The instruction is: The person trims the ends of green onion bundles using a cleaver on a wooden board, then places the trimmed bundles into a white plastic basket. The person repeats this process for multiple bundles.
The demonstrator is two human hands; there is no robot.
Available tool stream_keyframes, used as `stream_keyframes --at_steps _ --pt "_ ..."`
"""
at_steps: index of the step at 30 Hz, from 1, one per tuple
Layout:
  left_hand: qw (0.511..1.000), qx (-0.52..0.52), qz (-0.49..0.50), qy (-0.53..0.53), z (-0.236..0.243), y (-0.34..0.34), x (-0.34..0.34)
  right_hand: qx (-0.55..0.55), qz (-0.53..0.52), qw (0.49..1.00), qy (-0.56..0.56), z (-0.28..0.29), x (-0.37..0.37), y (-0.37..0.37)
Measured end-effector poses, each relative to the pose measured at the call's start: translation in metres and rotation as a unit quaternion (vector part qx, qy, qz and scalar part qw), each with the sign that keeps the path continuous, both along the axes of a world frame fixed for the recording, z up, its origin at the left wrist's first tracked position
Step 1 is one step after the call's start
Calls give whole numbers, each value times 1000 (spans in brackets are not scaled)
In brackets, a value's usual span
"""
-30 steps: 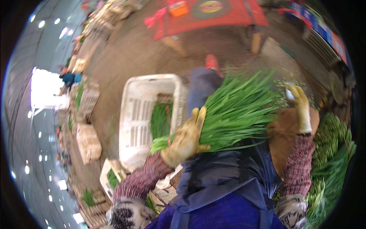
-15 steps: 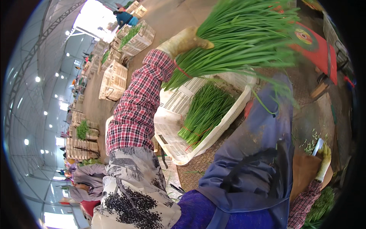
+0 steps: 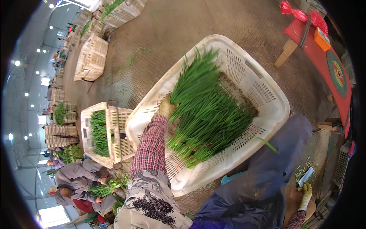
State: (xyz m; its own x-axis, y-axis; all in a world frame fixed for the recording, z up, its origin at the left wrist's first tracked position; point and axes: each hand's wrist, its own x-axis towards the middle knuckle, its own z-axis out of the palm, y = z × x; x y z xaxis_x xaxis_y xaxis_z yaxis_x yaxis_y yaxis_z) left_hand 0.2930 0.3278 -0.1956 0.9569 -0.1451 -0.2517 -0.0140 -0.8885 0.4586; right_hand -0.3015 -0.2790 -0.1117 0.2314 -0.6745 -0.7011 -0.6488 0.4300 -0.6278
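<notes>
Lowered since half a second ago, the upper bunch of chives [image 3: 199, 74] now lies inside the big white crate [image 3: 268, 100], at its upper-left side, instead of hanging above it. Nearest me, the blue-clad leg [image 3: 263, 166] slants across the lower right of the frame. Beyond it, low at the right edge, the gloved right hand [image 3: 306, 194] has its fingers closed on a pale, flat blade-like tool [image 3: 306, 176], with green scraps scattered just beside it. At the centre, the gloved left hand [image 3: 166, 106] grasps the bunch near its stem end; leaves hide most of its fingertips. Right against that bunch, more chives [image 3: 217, 122] fill the crate's middle, tied with red bands [image 3: 195, 147] toward the stems. Left of centre stands a smaller white crate [image 3: 111, 139], also holding greens. At lower left a co-worker in grey [image 3: 74, 177] bends over a bundle of greens [image 3: 102, 189]. Upper right, I see a red table [image 3: 324, 70] bearing an orange box [image 3: 322, 39] and crumpled pink-red plastic [image 3: 299, 15]. Farther off, pale crates [image 3: 91, 57] line the upper left.
</notes>
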Motion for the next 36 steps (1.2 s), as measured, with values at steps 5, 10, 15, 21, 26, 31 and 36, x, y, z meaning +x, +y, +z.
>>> stream_keyframes --at_steps 5,10,15,21,26,31,36 --pt "989 -19 45 141 -136 17 -17 64 31 997 13 -5 24 -4" --pt "987 54 71 132 -186 46 -14 84 -17 996 32 -12 65 -11" --pt "973 198 69 92 -126 -25 -21 13 91 996 3 -34 1 -52" --pt "991 93 -42 88 -135 -16 -89 23 83 996 25 -10 47 -2" --pt "883 331 -81 324 -85 -72 -20 -37 136 990 -25 -10 37 13" --pt "983 -43 -146 102 -88 -166 -54 -84 115 990 -14 19 19 33" --pt "938 -16 29 346 -120 -318 -91 -69 56 996 -22 1 -48 49"
